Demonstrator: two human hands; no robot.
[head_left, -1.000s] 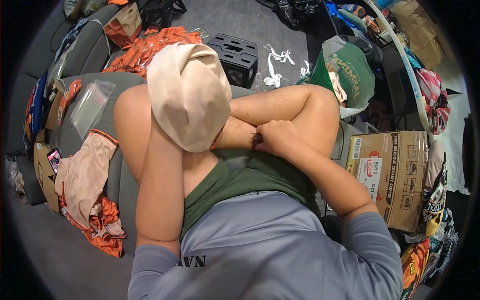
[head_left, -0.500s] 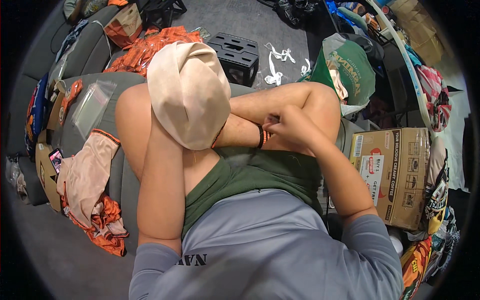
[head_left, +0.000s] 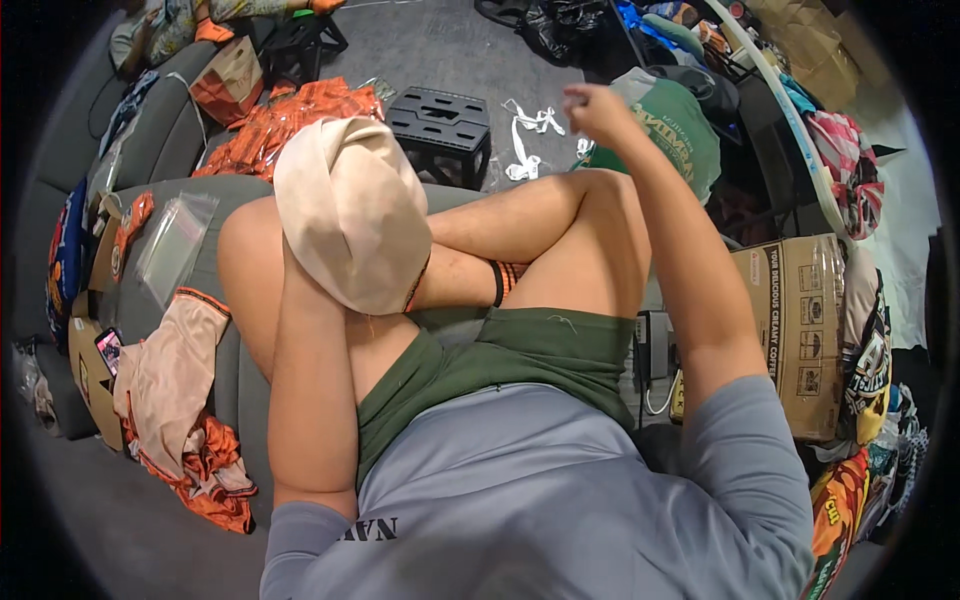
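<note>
A cream, satiny cloth (head_left: pixel 352 215) is bunched over the end of my left forearm, above my crossed legs. It covers my left hand entirely, so its fingers are hidden. Dark and orange trim shows at the cloth's lower right edge, with a thin thread hanging below. My right hand (head_left: pixel 602 112) reaches out beyond my knee, in front of a green bag (head_left: pixel 672 135). Its fingers are slightly blurred and look bent but apart, with nothing visible in them. Beside my left thigh lies a cream and orange garment (head_left: pixel 180 365) on the grey seat (head_left: pixel 250 400).
Orange plastic-wrapped items (head_left: pixel 300 130) and a black step stool (head_left: pixel 437 125) stand ahead. White strips (head_left: pixel 522 145) lie on the floor. At right is a cardboard box (head_left: pixel 800 340); clear plastic sleeves (head_left: pixel 172 245) and a phone (head_left: pixel 108 345) are at left.
My right hand has swung forward and up from above my lap to the green bag. The cream cloth stays over my left hand, and the whole view has shifted slightly.
</note>
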